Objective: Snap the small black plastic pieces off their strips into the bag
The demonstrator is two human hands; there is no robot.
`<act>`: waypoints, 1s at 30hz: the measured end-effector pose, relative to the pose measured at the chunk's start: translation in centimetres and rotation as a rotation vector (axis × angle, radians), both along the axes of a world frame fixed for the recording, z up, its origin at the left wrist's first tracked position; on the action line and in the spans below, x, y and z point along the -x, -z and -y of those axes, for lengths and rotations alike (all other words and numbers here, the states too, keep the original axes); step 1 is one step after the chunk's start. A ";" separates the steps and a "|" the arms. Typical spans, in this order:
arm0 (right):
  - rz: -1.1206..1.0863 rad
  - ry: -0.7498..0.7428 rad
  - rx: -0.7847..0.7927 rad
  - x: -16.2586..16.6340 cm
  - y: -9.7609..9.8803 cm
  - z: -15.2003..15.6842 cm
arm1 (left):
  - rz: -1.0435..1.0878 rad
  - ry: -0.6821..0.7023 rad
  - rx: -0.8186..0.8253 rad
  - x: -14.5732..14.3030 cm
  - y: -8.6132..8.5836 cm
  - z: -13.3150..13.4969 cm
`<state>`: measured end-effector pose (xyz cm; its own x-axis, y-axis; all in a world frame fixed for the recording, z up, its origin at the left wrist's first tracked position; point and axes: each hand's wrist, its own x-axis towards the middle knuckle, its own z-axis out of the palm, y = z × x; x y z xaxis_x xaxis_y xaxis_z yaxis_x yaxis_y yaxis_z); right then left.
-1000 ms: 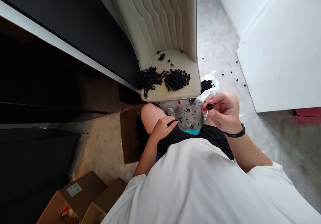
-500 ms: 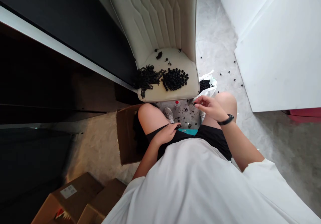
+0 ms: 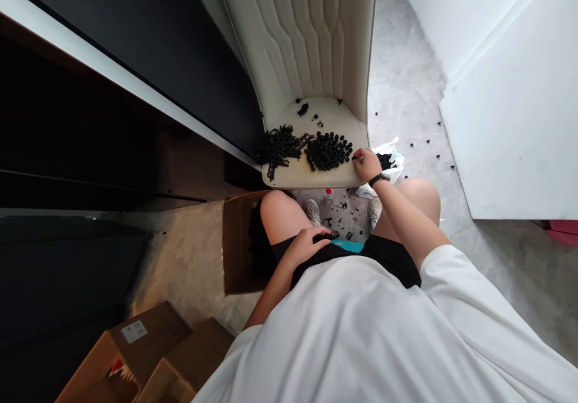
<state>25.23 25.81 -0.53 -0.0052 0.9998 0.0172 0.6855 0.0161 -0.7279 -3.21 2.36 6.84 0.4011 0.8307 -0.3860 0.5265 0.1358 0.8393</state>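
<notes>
- Grey floor is seen from the head view, and small black bits are scattered over it.
- A cream chair is set in front of the knees, close beside a dark cabinet.
- A pile of black rings is heaped in the middle of the seat, and a tangle of black strips is laid just left of it.
- The right hand is stretched out to the right edge of the pile, with a black band worn on the wrist. Whether its grip is closed on a ring cannot be told.
- The left hand is rested on the lap, and its grip is closed on a small black piece.
- A white bag with more black pieces is seen on the floor, just right of the chair.
- An open brown box is placed beside the left knee.
</notes>
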 end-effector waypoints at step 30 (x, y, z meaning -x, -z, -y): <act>-0.626 -0.603 0.212 3.6 -13.5 18.3 | 0.422 -0.048 -0.144 -2.0 -5.8 -2.9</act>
